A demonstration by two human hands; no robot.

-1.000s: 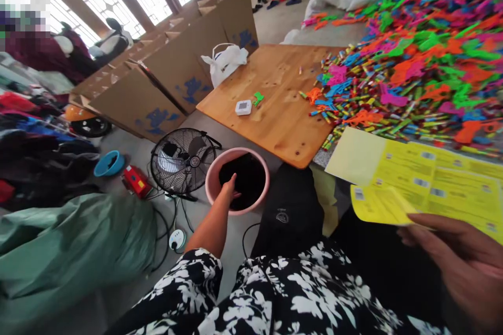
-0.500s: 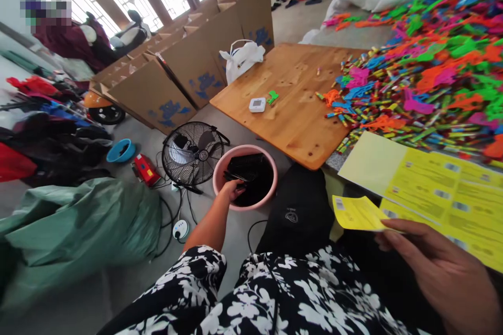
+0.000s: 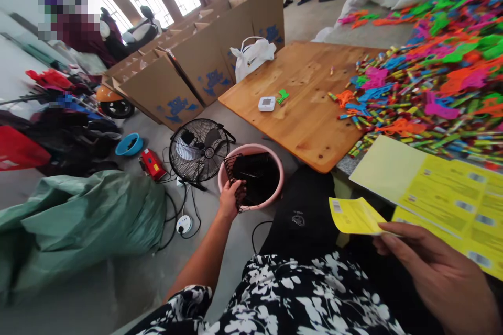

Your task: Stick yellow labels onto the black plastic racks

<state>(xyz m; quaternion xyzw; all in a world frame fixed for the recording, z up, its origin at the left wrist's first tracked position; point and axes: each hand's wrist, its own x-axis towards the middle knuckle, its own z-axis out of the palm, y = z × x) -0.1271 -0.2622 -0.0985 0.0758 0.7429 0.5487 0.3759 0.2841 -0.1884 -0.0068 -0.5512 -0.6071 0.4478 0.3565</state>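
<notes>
My left hand is closed on a black grid-like strip at the near-left rim of a pink basin. More black pieces lie inside that basin, too dark to tell apart. At the lower right, my right hand pinches a yellow printed label with a barcode by its near corner. Just beyond it, yellow label sheets rest on the table edge, partly hidden by the hand.
A wooden board bears a small white device and a green toy gun. Colourful toy pieces are heaped at right. A black fan stands left of the basin, near cables and a power strip. Cardboard boxes stand behind.
My left hand has come back toward me from inside the basin, and the black strip now shows raised at the rim. My right hand still holds the label. The view has shifted slightly.
</notes>
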